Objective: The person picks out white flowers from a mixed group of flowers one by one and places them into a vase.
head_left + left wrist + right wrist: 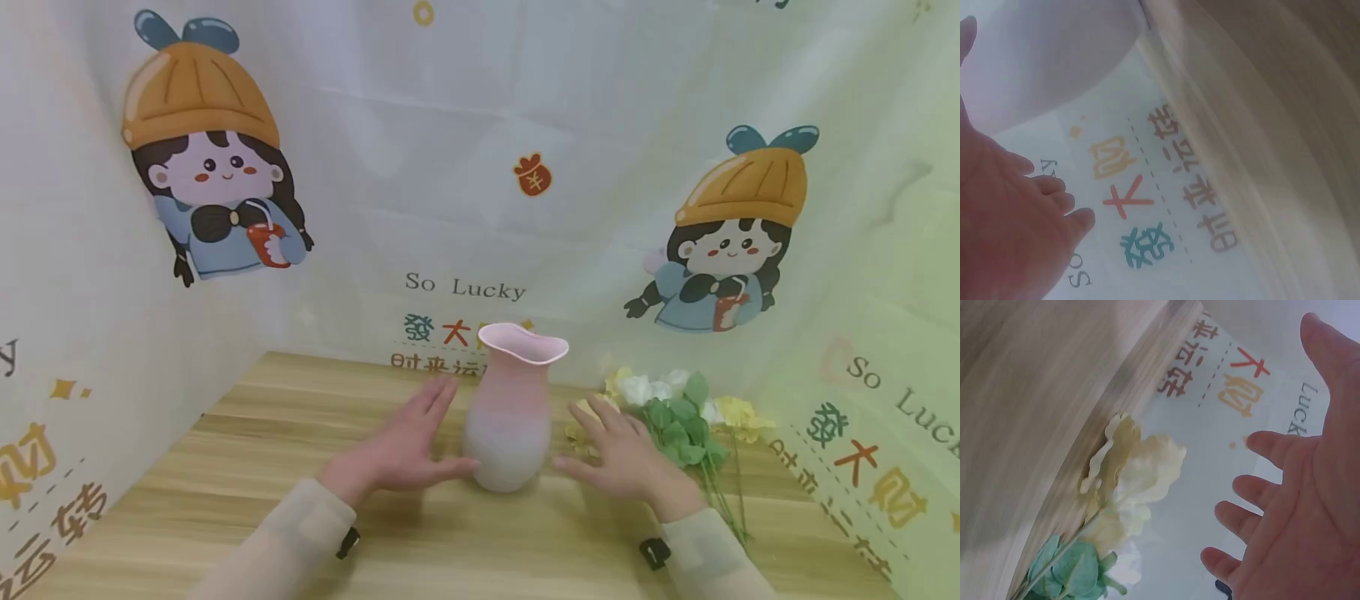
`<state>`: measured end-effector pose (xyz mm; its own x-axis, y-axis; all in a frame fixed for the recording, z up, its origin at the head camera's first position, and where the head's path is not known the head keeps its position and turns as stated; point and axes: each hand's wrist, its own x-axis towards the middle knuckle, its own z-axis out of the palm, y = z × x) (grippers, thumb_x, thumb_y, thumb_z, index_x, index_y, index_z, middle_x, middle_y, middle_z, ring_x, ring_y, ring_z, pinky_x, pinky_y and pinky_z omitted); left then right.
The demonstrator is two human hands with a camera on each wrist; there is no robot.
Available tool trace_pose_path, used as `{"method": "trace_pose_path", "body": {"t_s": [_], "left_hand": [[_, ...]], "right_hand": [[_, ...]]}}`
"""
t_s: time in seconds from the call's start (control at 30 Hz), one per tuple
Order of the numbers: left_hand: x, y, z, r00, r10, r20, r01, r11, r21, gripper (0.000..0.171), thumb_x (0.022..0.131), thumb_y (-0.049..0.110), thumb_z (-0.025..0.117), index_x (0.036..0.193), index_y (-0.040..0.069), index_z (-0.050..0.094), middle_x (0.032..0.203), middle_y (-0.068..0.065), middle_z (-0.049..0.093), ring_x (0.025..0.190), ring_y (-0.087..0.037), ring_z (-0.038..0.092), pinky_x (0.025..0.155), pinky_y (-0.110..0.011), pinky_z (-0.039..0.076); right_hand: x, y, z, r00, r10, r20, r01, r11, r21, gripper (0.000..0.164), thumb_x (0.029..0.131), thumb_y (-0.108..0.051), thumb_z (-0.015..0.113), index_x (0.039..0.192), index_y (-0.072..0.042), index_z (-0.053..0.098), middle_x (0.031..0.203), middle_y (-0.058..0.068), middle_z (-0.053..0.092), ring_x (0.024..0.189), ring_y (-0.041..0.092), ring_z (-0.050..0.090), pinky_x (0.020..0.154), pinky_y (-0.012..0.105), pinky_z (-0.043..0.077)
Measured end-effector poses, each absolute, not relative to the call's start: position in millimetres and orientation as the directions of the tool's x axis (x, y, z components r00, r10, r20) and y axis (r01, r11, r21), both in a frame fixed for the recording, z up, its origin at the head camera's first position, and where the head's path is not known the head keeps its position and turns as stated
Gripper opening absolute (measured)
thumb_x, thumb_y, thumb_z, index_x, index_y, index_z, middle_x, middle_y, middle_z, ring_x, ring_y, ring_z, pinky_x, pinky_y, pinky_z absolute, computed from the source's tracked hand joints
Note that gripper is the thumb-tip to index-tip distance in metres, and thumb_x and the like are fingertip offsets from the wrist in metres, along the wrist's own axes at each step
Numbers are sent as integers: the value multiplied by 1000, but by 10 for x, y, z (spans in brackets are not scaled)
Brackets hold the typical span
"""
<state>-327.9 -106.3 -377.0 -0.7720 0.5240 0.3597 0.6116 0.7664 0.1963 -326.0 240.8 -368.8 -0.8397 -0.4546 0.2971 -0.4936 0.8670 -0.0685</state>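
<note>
Vase [508, 425], pink above and whitish below, stands upright toward the far edge of the wooden surface [435, 554], between two spread hands. The left hand [397, 450] has its thumb at the vase, contact impossible to tell, while the right hand [624, 457] is just beside it. Yellow and white flowers [637, 389] lie near the far right corner.
</note>
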Motion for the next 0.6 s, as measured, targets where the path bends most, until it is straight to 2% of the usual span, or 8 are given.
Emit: {"method": "trace_pose_path", "body": {"t_s": [0.1, 0.23, 0.4, 0.6], "left_hand": [[-3298, -1013, -3755, -796, 510, 327, 596, 757, 270, 119, 79, 86, 48, 159, 10, 3, 161, -5, -2, 142, -23, 4, 113, -48, 25], [-3314, -929, -3738, -824, 484, 295, 565, 741, 363, 119, 77, 87, 49, 159, 16, 0, 161, -3, -2, 141, -19, 4, 112, -48, 25], [-3356, -819, -3699, -834, 461, 304, 551, 704, 448, 115, 79, 84, 52, 159, 19, 2, 161, -2, 5, 141, -16, 7, 112, -49, 25], [-3402, -697, -3653, -826, 449, 341, 563, 649, 512, 110, 82, 78, 56, 159, 15, 8, 158, -8, 16, 138, -19, 19, 110, -51, 30]], "right_hand": [[-3294, 2493, -3688, -863, -419, 281, -460, 882, -99, 88, 90, -72, 51, 154, -15, 34, 156, 17, 22, 136, 39, 23, 105, 70, 21], [-3338, 2659, -3700, -889, -363, 278, -407, 906, -119, 87, 91, -70, 52, 151, -9, 37, 153, 21, 27, 133, 44, 26, 100, 75, 22], [-3384, 2897, -3697, -906, -307, 292, -348, 932, -100, 78, 94, -60, 59, 145, -2, 46, 143, 25, 41, 127, 48, 33, 100, 73, 28], [-3413, 3108, -3709, -950, -218, 221, -249, 961, -122, 82, 94, -62, 55, 138, 7, 49, 138, 33, 42, 124, 53, 33, 100, 71, 30]]}}
